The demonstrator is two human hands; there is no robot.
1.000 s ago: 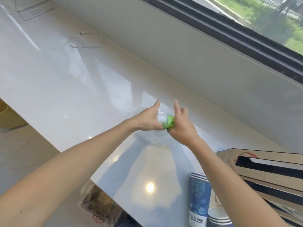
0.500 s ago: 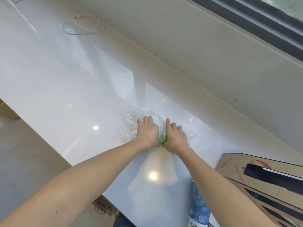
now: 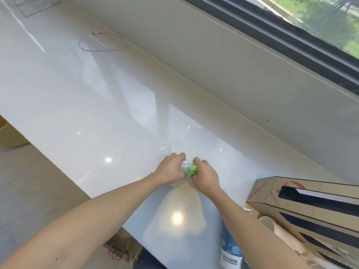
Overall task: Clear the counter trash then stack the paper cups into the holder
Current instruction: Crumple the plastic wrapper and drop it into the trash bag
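Both hands meet over the white counter [image 3: 81,98], bunching a clear plastic wrapper with a green label [image 3: 189,168] between them. My left hand [image 3: 172,168] curls around its left side and my right hand [image 3: 206,174] around its right; most of the film is hidden in the fists, with loose edges showing at the upper left. A blue-patterned paper cup stack [image 3: 231,249] stands near the counter's front edge, under my right forearm. A white cup [image 3: 269,223] lies beside the brown cardboard holder [image 3: 303,199] with long slots at the right.
A white cable [image 3: 103,42] lies coiled at the back of the counter by the wall. A clear acrylic stand [image 3: 37,4] sits in the far left corner. A window runs along the top right. A printed bag [image 3: 120,251] lies on the floor below the counter edge.
The wrapper was spread flat under both palms half a second ago; now both hands have curled and gathered it into a tight bundle between them.
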